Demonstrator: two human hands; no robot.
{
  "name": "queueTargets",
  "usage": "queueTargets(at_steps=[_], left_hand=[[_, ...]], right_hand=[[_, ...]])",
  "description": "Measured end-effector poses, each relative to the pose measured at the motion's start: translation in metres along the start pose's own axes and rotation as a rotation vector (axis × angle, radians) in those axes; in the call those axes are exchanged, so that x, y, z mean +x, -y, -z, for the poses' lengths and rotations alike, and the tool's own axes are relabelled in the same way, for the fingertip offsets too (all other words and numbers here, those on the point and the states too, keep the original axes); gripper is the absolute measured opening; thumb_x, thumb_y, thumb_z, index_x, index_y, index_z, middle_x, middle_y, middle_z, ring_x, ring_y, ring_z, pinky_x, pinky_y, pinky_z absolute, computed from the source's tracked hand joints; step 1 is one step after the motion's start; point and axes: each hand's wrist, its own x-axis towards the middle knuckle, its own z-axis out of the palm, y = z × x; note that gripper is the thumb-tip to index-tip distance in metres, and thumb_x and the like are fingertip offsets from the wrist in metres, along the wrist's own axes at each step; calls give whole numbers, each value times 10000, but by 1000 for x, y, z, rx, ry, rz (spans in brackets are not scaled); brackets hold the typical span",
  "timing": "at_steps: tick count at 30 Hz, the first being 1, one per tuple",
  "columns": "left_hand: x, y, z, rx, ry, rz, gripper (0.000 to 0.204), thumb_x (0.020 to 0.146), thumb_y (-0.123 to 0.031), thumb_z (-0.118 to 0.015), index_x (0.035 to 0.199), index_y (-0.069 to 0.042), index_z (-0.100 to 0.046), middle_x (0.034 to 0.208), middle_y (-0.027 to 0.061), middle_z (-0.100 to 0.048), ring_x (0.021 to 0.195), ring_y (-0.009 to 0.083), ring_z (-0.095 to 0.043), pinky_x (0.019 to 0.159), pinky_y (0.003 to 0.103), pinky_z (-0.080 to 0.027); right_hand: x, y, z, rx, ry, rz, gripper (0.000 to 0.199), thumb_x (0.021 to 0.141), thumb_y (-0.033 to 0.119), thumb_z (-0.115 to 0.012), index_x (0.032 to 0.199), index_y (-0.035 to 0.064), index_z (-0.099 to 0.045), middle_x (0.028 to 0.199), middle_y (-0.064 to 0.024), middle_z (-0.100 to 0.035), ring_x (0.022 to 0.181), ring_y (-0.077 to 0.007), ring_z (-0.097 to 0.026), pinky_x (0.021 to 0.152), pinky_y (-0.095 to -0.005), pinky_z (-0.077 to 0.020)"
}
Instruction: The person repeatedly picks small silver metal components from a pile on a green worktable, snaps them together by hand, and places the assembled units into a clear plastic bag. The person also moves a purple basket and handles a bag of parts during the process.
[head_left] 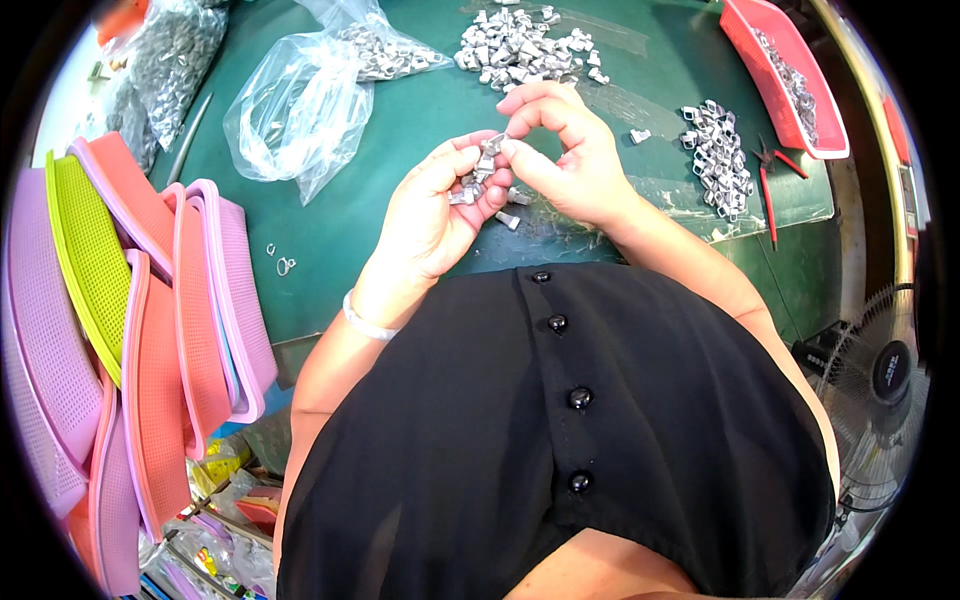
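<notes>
Several small grey metal parts [483,172] lie in the curled fingers of my left hand [425,210], above the near part of the green table [400,130]. The thumb and forefinger of my right hand [590,175] are closed on the upper end of one metal part, where the two hands meet. Its other fingers are lifted and bent. Just below the hands, a few loose metal parts [508,220] rest on the table. Beyond them spreads a heap of similar parts [515,48]. A second, flatter group of parts [716,165] lies to the right.
Red-handled pliers [769,200] and a red basket [835,148] holding metal pieces stand at the right. A clear plastic bag [295,120] containing parts lies at the far left. Stacked colourful baskets [160,380] crowd the left edge. Small rings [286,266] lie nearby. A fan [885,375] is lower right.
</notes>
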Motion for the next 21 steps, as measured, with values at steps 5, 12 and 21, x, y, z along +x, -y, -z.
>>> queueTargets(at_steps=[5, 12, 21], left_hand=[[1, 3, -2, -12, -48, 3, 209, 870, -57, -443, 1044, 54, -474, 879, 110, -563, 712, 154, -551, 638, 246, -485], [6, 4, 9, -47, 16, 29, 225, 866, -43, -429, 1065, 59, -456, 872, 120, -560, 673, 145, -525, 598, 236, -468], [5, 2, 2, 89, -82, 55, 203, 867, -51, -457, 1038, 52, -490, 846, 116, -571, 682, 152, -550, 596, 231, -472]], right_hand=[[0, 2, 0, -75, 27, 62, 115, 678, 101, -643, 747, 51, -565, 918, -77, -571, 918, -229, -512, 798, -330, -416], [0, 2, 2, 44, 131, -19, 128, 733, 87, -623, 848, 40, -595, 899, -79, -573, 869, -223, -553, 757, -302, -440], [7, 1, 11, -402, 207, 339, 217, 647, 44, -602, 864, 44, -590, 811, -59, -553, 772, -248, -532, 684, -340, -443]])
